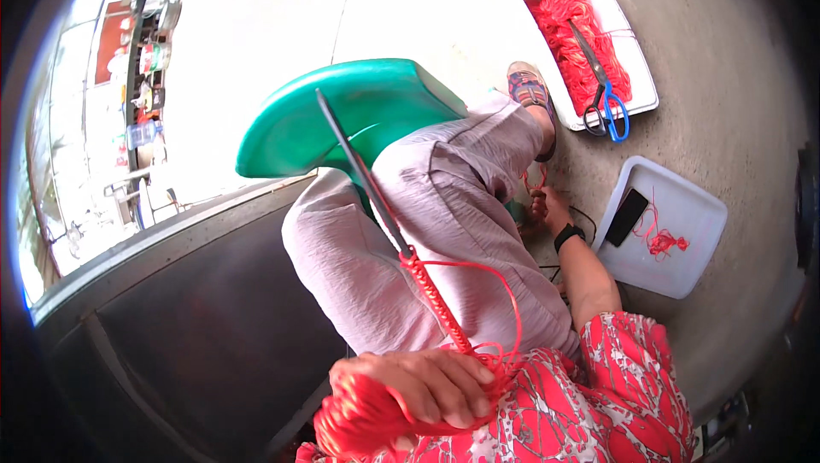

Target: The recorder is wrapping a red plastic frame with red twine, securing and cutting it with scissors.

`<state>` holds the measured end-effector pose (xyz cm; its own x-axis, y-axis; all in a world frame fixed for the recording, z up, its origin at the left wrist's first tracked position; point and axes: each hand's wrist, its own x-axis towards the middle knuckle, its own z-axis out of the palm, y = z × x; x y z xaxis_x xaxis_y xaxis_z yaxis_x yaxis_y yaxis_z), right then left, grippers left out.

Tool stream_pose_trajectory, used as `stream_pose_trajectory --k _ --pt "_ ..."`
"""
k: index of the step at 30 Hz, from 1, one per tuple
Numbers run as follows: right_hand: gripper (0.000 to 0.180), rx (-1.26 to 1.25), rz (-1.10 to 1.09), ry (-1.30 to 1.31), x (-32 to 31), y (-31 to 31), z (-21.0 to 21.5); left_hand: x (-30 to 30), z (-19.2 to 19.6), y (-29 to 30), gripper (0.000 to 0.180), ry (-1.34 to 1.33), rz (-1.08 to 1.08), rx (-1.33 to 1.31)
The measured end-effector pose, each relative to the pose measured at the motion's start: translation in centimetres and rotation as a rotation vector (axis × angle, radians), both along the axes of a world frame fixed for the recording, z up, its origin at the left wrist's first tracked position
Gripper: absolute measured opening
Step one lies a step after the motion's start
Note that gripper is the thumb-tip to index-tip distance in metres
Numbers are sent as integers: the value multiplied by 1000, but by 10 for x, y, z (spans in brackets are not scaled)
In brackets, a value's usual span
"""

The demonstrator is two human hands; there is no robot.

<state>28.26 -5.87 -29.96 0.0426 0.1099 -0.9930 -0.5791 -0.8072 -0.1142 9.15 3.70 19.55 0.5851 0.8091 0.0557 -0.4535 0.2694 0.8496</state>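
My left hand (418,386) is closed round a thick bundle of red cord (359,416) at the bottom of the view. From it a red braided length (436,305) runs up over my lap onto a dark thin rod (354,155). The rod's far end points over a green plastic stool (342,113). A loose red strand (512,292) loops from the braid back toward the left hand. My right hand (540,207) is down beside my leg, fingers curled on red cord (535,179); its fingertips are partly hidden. A black band sits on that wrist.
A white box (645,61) of red cord stands at the far right, with blue-and-black scissors (605,104) lying across it. Nearer is a pale tray (683,266) holding a black phone (628,217) and red cord scraps (666,243). A dark panel (188,335) stands left.
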Motion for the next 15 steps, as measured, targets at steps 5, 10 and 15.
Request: stream_pose_trajectory --k 5,10,15 --pt "24 252 76 247 6 -5 54 -11 -15 -19 28 -72 432 -375" --pt "25 434 -5 168 24 -8 152 -33 -36 -26 39 -144 467 -585" --pt "25 771 107 -133 41 35 293 -46 -40 -18 28 128 514 -617"
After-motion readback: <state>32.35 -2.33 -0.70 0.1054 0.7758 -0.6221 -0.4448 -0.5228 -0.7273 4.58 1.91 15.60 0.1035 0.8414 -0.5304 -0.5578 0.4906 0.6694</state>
